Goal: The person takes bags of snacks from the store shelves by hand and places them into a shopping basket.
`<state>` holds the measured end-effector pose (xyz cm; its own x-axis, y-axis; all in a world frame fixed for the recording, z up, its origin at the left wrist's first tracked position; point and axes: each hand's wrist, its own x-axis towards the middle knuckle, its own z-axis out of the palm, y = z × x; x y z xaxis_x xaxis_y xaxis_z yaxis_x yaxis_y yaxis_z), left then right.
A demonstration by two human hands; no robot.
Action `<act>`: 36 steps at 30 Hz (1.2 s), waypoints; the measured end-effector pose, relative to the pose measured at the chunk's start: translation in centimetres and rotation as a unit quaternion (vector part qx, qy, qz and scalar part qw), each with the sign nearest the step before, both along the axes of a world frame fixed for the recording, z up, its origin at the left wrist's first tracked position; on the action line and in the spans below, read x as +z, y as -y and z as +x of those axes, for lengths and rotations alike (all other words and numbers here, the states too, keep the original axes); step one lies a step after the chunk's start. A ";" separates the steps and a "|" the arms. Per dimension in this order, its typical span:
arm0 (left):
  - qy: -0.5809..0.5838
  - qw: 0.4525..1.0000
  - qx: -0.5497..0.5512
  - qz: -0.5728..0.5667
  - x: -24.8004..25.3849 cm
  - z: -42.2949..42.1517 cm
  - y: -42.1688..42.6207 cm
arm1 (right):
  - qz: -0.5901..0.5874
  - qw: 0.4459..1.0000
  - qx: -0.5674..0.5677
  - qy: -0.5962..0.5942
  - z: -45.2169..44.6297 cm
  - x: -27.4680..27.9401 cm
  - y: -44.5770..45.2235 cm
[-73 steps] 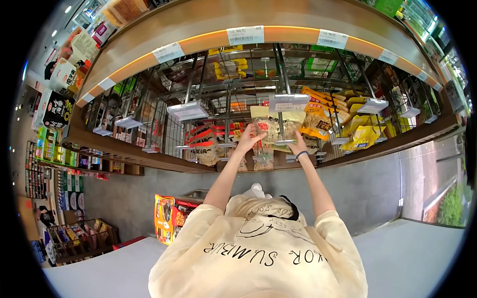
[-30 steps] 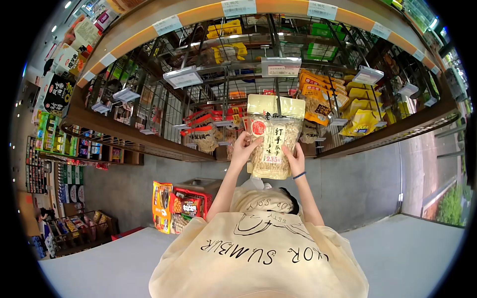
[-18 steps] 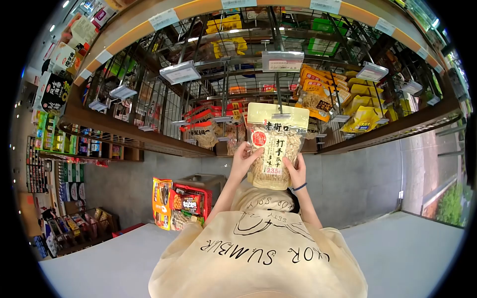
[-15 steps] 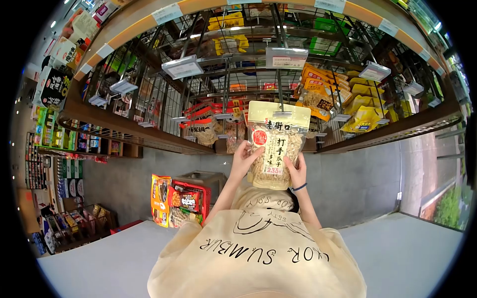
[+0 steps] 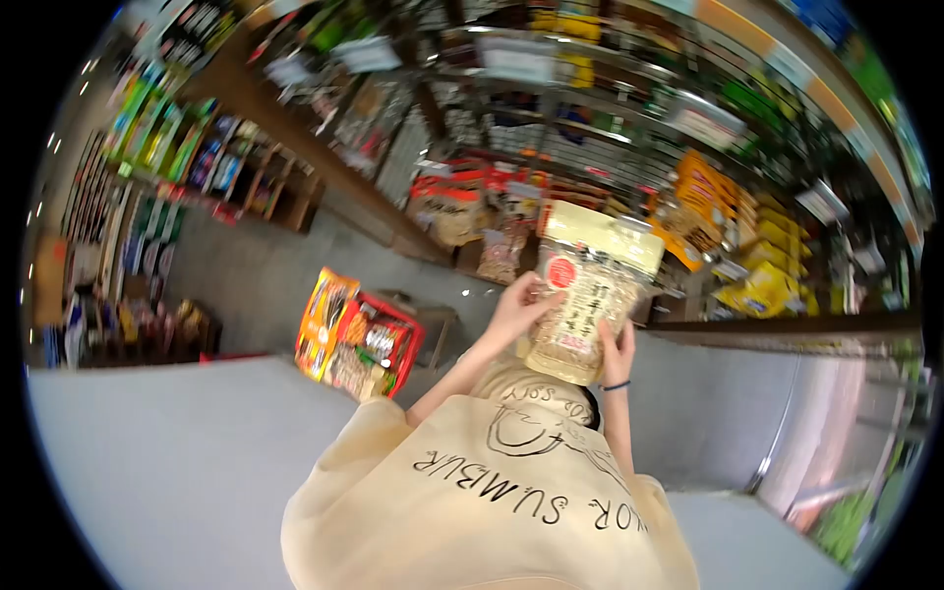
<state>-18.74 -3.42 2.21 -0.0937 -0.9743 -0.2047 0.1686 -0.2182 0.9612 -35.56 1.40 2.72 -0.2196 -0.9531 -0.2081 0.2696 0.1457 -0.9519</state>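
Note:
A clear and cream bag of sunflower seeds [image 5: 590, 329] with a red round mark is held up in front of my chest, tilted slightly. Around its left edge my left hand [image 5: 524, 305] is closed, thumb on the front. My right hand [image 5: 617, 352], with a dark blue band at the wrist, grips the lower right edge. The fingers behind the bag are hidden.
A red basket [image 5: 411, 329] with snack packets, one an orange bag [image 5: 327, 315], stands on my left. Ahead are wire shelves with red-topped packs [image 5: 447, 202], orange bags [image 5: 696, 211] and yellow bags [image 5: 767, 285]. Price tags [image 5: 516, 59] stick out from the shelves.
My view has turned, so the shelves appear tilted and blurred. The bag and both hands sit further right in view, and the bag leans more. Both hands still hold it.

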 end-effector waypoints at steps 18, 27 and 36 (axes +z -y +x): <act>-0.012 0.966 0.229 0.118 -2.6 6.1 -14.5 | 0.146 0.944 0.295 0.035 5.4 -5.1 -2.9; -0.059 0.919 0.360 0.151 -2.8 10.3 -22.8 | 0.166 0.892 0.420 0.024 12.5 -5.2 -4.1; -0.219 0.779 0.569 0.147 -1.6 13.9 -26.0 | 0.181 0.880 0.415 0.144 23.5 -6.4 -7.7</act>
<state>-4.83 22.53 0.65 0.6732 -0.3937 -0.6259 0.7112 0.1128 0.6939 -12.03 9.12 -3.68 0.6328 -0.6196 -0.4643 0.1493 0.6861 -0.7120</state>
